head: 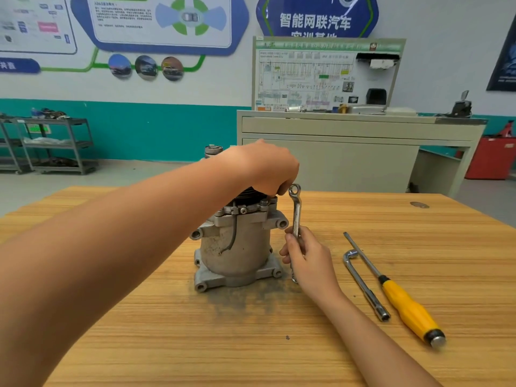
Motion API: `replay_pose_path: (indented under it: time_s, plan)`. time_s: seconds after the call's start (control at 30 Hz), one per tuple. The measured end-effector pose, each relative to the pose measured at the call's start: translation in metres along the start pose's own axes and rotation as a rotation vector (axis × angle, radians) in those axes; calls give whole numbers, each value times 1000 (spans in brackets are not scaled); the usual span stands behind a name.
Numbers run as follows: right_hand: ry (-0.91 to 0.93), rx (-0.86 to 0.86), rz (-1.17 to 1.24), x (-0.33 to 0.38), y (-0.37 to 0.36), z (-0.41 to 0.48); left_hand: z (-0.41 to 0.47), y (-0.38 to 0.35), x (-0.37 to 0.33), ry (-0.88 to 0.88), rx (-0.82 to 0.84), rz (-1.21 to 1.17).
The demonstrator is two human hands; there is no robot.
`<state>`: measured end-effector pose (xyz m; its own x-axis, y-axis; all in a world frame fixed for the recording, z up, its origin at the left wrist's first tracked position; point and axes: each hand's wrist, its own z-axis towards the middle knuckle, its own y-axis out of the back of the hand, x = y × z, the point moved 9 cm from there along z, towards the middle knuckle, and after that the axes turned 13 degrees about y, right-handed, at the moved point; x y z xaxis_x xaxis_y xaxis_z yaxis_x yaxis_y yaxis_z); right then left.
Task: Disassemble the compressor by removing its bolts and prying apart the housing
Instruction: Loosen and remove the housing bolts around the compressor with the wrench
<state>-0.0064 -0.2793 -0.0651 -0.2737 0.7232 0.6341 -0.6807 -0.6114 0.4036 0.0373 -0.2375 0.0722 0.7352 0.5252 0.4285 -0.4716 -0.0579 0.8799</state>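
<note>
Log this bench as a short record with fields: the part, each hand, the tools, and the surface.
part: compressor, upright on its flanged base, housing not yet apart
left hand: on the compressor's top, fingers curled at its edge; what they hold is hidden
right hand: grips a ring wrench, upright beside the compressor
spare tools: L-shaped socket wrench and yellow-handled screwdriver, lying side by side right of the compressor
surface: wooden table, dark dust in front of the compressor
</note>
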Motion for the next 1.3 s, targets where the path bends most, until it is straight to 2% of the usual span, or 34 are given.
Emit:
replay_pose_path:
  time_s: [0.27, 0.43, 0.53, 0.63, 0.7, 0.77, 0.87, 1.1, 1.3]
  plan:
    - [-33, 1, 6, -5, 0, 1, 2, 0, 4, -54, -9, -59]
    - [-81, -41, 38, -10, 6, 2, 1, 1, 4, -60, -33, 5]
    - [-90, -61, 80, -6, 11, 1, -13, 23, 19, -9, -143, -50]
    - [-20, -80, 64, 11, 24, 2, -53, 38, 52, 97, -393, -347]
    - [31, -65, -10, 25, 34, 2, -93, 21, 80, 252, -597, -610]
    - [34, -15, -121, 35, 43, 4, -130, -21, 98, 469, -731, -856]
    - [63, 139, -374, 49, 51, 9, -153, -86, 95, 676, -730, -1063]
    - [132, 366, -955, 70, 53, 34, -146, -124, 75, 629, -712, -1040]
    - [214, 504, -1210, 94, 44, 51, -148, -136, 76, 619, -641, -1078]
